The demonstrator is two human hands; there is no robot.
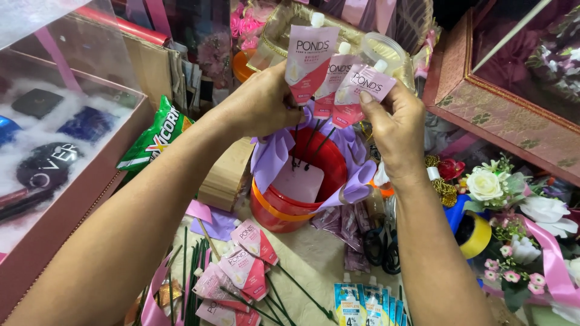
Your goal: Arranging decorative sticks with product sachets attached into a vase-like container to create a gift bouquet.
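1. Pink sachets (pixel 331 75) on dark stems fan out above the red bucket (pixel 302 193).
2. My left hand (pixel 260 105) pinches the leftmost sachet.
3. My right hand (pixel 396 124) clamps the rightmost one, thumb on top.

Three pink sachets (pixel 312 57) held above one red bucket (pixel 302 187), four more pink sachets (pixel 241 265) on the floor, one scissors (pixel 380 241), one snack bag (pixel 158 131).

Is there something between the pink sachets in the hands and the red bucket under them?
Nothing solid: the pink sachets sit above the red bucket, their dark stems reaching into it; only lilac paper lines its rim.
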